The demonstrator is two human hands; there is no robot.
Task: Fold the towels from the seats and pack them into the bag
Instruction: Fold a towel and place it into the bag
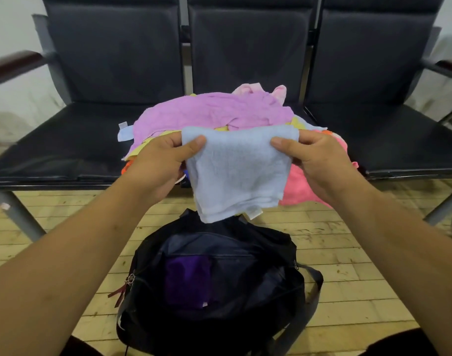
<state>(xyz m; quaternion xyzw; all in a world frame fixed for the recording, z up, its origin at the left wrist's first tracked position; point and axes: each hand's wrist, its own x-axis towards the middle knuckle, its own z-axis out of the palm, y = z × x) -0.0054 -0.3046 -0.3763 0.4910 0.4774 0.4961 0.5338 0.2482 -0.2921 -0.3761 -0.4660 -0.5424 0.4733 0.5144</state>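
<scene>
Wooden floorboards (348,253) run under a row of black seats (245,47). In front of them a folded pale blue towel (235,173) hangs in the air. Its top edge is stretched level from side to side and the rest drops straight down, about as deep as it is wide. The left hand (155,163) pinches its top left corner, thumb in front, and the right hand (322,160) pinches the top right corner likewise. Behind the towel, a heap of towels (212,111), lilac uppermost, lies on the middle seat. Below it, the black bag (245,253) stands open on the floor with a purple towel (187,281) inside.
</scene>
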